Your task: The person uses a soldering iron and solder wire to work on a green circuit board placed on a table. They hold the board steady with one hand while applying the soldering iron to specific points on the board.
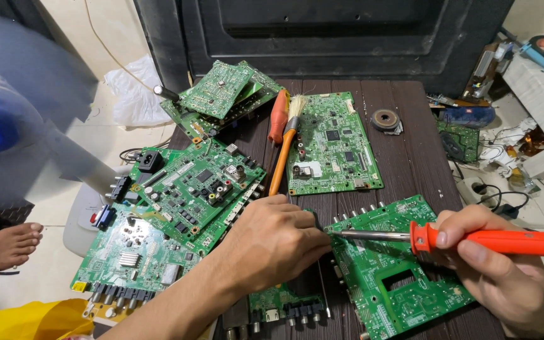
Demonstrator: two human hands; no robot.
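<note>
Right hand (505,277): fingers wrapped around orange soldering iron (473,239), tip at left edge of green circuit board (395,267) on dark wooden surface (410,157). Left hand (272,242): fingers pinched narrow beside tip, touching board edge.

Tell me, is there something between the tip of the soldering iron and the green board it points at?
Nothing visible. The soldering iron in the right hand meets the edge of the green board; the left hand rests beside the tip, not across it.
</note>
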